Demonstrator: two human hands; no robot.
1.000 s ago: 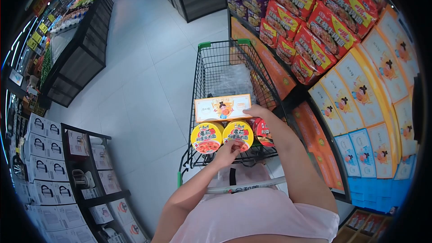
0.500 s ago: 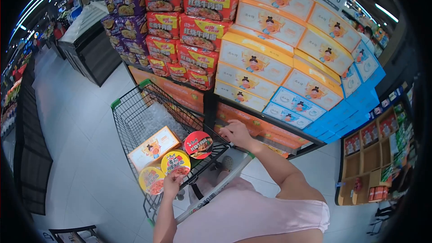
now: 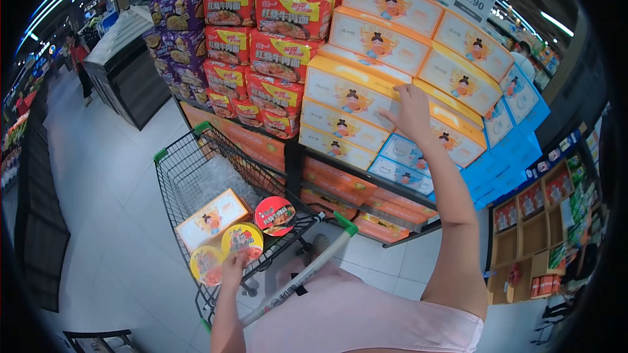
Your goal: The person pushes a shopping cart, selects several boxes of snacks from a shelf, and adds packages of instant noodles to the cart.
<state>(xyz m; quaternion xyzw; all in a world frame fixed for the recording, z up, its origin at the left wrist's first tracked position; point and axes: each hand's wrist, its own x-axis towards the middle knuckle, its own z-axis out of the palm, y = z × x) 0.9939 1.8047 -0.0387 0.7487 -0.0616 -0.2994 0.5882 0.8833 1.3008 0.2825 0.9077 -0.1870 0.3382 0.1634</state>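
My right hand (image 3: pixel 411 112) is raised at the stack of orange-and-white boxes (image 3: pixel 350 93), its fingers apart and curved at the end of a box. My left hand (image 3: pixel 234 267) is down at the cart, its fingertips at the edge of a yellow-lidded noodle bowl (image 3: pixel 243 242); whether they grip it is unclear. Another yellow-lidded bowl (image 3: pixel 207 265) lies beside that hand. A red-lidded bowl (image 3: pixel 275 216) and an orange-and-white box (image 3: pixel 212 220) also lie in the black wire shopping cart (image 3: pixel 171 168), near a clear plastic bag (image 3: pixel 219 176).
Red noodle packs (image 3: pixel 292 10) and purple packs (image 3: pixel 186 46) are stacked left of the boxes. Blue boxes (image 3: pixel 500 163) stand at the right, near a wooden shelf (image 3: pixel 530 245). A person (image 3: pixel 78 65) is in the far left aisle. The cart handle (image 3: pixel 301 278) crosses before me.
My right hand has moved from beside the cart handle up and right to the stacked boxes. My left hand stays by the yellow bowls. The view has shifted slightly.
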